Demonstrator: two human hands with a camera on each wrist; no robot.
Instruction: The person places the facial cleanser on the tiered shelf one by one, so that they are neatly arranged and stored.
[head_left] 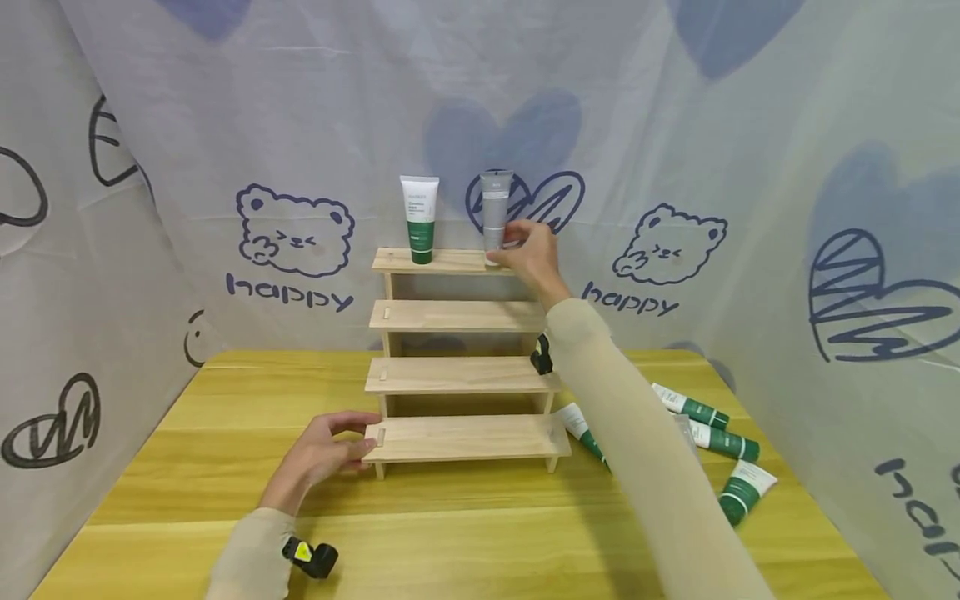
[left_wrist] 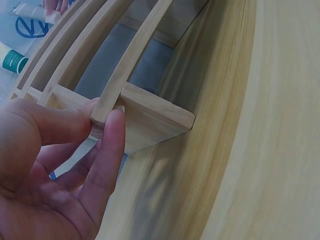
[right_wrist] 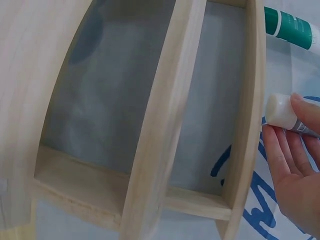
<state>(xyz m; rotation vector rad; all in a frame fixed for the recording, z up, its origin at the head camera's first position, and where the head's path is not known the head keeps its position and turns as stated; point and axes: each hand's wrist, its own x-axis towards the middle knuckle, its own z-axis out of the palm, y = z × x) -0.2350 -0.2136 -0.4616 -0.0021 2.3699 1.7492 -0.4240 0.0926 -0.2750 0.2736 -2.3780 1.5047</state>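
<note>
A stepped wooden rack [head_left: 450, 377] with several shelves stands on the table. At its top shelf my right hand [head_left: 531, 254] pinches a grey squeeze tube [head_left: 495, 204] near its white cap [right_wrist: 280, 111], holding it upright with the cap down. To the left on that shelf stands a white-and-green squeeze tube [head_left: 420, 218], also cap down. My left hand [head_left: 327, 450] grips the left end of the lowest shelf; in the left wrist view its thumb and fingers [left_wrist: 111, 145] pinch the board's end.
Right of the rack, several white-and-green tubes [head_left: 723, 439] lie on the yellow wood-grain table [head_left: 465, 542]. One tube [head_left: 581, 429] lies close to the rack's lower right, partly behind my right sleeve. A printed cloth [head_left: 337, 125] hangs behind and at both sides.
</note>
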